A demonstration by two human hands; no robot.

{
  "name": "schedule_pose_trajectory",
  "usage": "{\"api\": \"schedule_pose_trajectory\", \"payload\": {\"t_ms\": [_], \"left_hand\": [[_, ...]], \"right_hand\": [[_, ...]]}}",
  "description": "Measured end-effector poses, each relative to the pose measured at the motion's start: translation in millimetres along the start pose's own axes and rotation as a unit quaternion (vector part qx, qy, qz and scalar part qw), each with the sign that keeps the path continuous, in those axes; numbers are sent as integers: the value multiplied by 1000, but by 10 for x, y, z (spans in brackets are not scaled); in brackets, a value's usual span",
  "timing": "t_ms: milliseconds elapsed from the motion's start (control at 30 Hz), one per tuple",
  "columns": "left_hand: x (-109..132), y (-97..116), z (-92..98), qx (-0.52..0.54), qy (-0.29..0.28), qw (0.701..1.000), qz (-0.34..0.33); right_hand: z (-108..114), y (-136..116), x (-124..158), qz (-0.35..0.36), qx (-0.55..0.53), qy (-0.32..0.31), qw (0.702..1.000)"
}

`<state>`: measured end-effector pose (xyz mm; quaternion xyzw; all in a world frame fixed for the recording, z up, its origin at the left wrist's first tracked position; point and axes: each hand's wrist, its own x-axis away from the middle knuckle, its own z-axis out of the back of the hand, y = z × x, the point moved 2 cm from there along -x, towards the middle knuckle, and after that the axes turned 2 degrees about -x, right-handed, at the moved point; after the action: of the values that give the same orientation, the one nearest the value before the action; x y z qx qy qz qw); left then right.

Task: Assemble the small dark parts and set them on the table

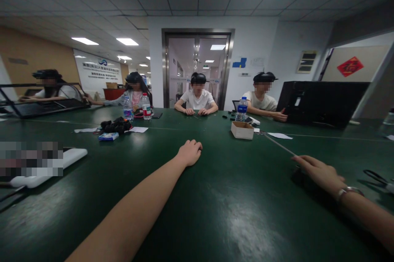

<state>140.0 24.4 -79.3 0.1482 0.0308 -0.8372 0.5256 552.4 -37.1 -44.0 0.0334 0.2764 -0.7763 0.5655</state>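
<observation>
My left hand point(190, 153) rests on the dark green table point(203, 212) near the middle. Its fingers are curled under, and whatever they may hold is hidden. Out to the right, my right hand point(320, 173), with a metal band at the wrist, is closed around the near end of a long thin grey rod point(280, 144). The rod slants away to the left, and its far end comes close to a small open box point(242, 130) with pale sides. I cannot make out the shape of its tip.
A black monitor point(323, 104) stands at the right. Water bottles point(242, 109), a blue-white packet point(108, 136), a black bundle point(116, 125) and paper slips point(280, 135) lie across the table. A white device point(49, 171) is at left. Several people sit opposite.
</observation>
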Motion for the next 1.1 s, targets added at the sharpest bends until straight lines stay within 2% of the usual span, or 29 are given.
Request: {"api": "schedule_pose_trajectory", "payload": {"t_ms": [67, 100, 200, 233, 333, 467, 567, 633, 733, 833, 1033, 1100], "left_hand": [[-16, 13, 4, 3, 4, 1000, 14], [-22, 20, 9, 6, 6, 1000, 23], [-23, 31, 29, 24, 16, 998, 48], [-17, 30, 35, 34, 22, 998, 53], [4, 12, 35, 69, 35, 995, 68], [20, -29, 10, 110, 65, 988, 88], [21, -79, -1, 109, 77, 987, 95], [18, -135, -3, 104, 72, 985, 118], [10, -200, -5, 101, 64, 982, 145], [5, -169, -1, 84, 65, 987, 120], [29, 23, 76, 16, 65, 996, 60], [39, 50, 113, -5, 73, 996, 48]], "right_hand": [[97, -215, 28, -38, -1, 7, 999], [133, -368, 45, -26, -4, 18, 999], [72, -921, 110, 75, -18, 23, 997], [-20, -1111, 136, 108, -38, 4, 993], [-474, -1664, 232, 202, -146, -131, 959], [-1138, -2297, 358, 174, -210, -287, 918], [-1441, -2665, 422, 143, -320, -321, 880], [-1553, -2800, 448, 129, -369, -308, 867], [-1637, -2840, 474, 134, -395, -273, 867], [-1652, -2783, 479, 118, -423, -248, 863], [-1589, -2725, 429, 84, -472, -301, 825], [-1577, -2722, 420, 79, -470, -316, 820]]}}
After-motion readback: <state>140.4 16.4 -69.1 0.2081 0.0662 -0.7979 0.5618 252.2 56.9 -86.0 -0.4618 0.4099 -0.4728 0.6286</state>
